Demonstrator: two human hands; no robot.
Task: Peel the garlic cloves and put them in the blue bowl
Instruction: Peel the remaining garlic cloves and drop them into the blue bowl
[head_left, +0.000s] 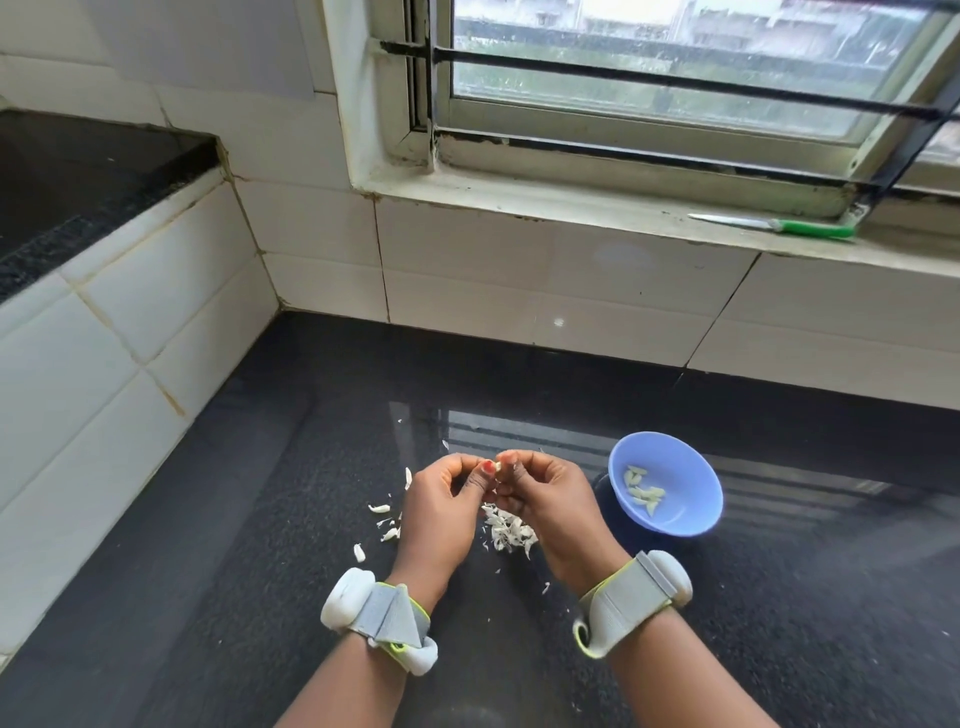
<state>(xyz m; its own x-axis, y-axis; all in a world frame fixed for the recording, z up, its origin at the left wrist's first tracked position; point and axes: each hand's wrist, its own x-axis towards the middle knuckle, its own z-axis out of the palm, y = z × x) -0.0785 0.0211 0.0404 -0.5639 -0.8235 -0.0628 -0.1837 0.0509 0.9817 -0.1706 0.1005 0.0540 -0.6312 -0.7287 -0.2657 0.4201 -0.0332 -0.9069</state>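
Both hands are raised together over the dark surface (260, 519), the left hand (441, 512) and right hand (550, 504) meeting fingertip to fingertip and pinching one small garlic clove (498, 466) between them. At about three o'clock from the hands sits the blue bowl (670, 452), well clear of them, with several peeled cloves (644, 492) lying inside. Papery skins (509, 530) are heaped just below the hands, with more bits scattered toward nine o'clock. Up at one o'clock, a green-handled knife (779, 225) lies on the window sill (571, 208).
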